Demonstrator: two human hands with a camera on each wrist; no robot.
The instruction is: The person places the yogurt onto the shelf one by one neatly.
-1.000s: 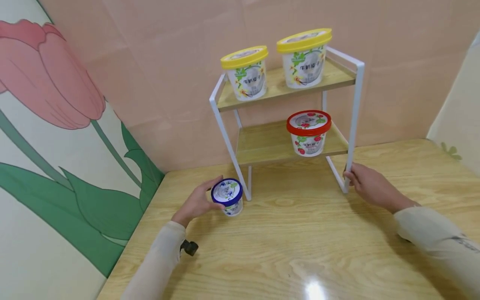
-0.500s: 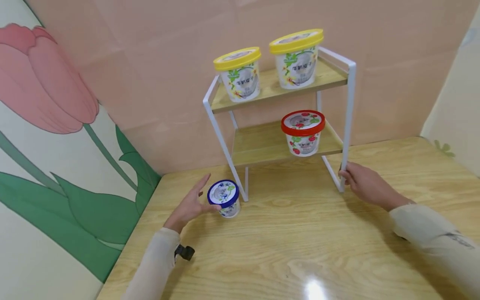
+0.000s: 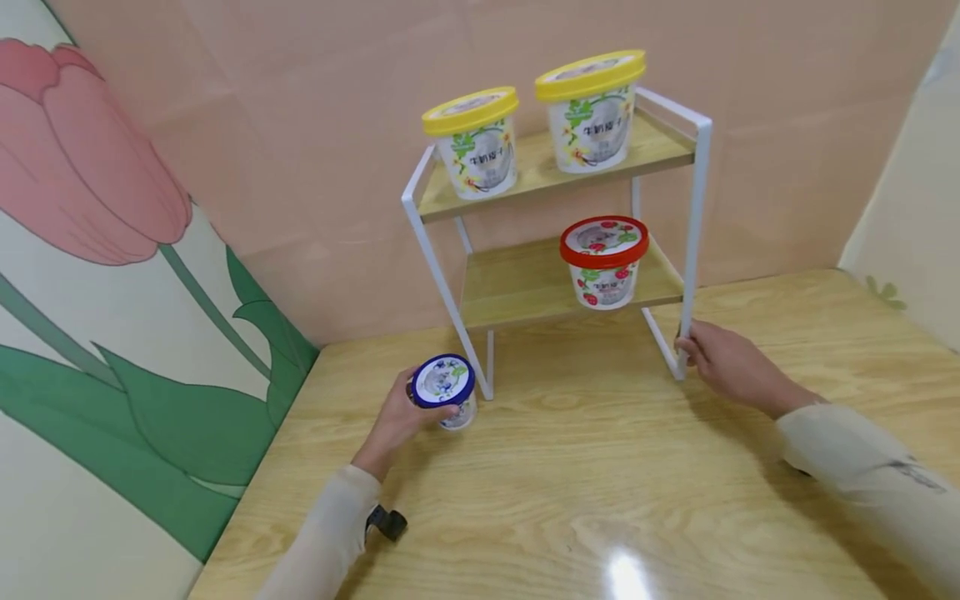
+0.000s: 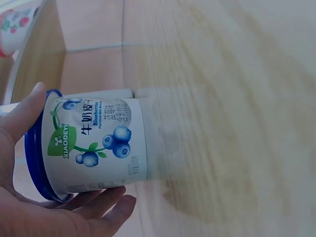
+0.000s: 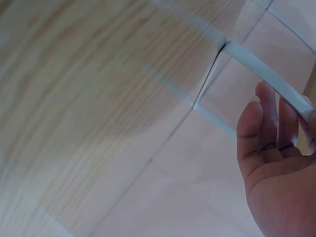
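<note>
A small white tub with a blue lid (image 3: 442, 381) and blueberry print stands on the table by the rack's front left leg. My left hand (image 3: 396, 419) holds it from the left, thumb on one side, fingers round the other. In the left wrist view, the thumb lies at the lid's edge and the fingers curl along the far side of the tub (image 4: 98, 143). My right hand (image 3: 731, 364) grips the front right leg of a two-tier rack (image 3: 696, 225) with white frame and wooden shelves. In the right wrist view, its fingers are bent by the white bar (image 5: 269, 76).
Two yellow-lidded tubs, the left one (image 3: 480, 154) and the right one (image 3: 592, 121), stand on the upper shelf. A red-lidded strawberry tub (image 3: 604, 267) sits on the lower shelf's right side. Behind the wooden table (image 3: 525, 483) rises a pink-covered wall (image 3: 322, 167).
Half a second ago my left fingers were spread away from the blue-lidded tub; now they are closed round it. My right hand stays on the rack leg. The head view has shifted slightly.
</note>
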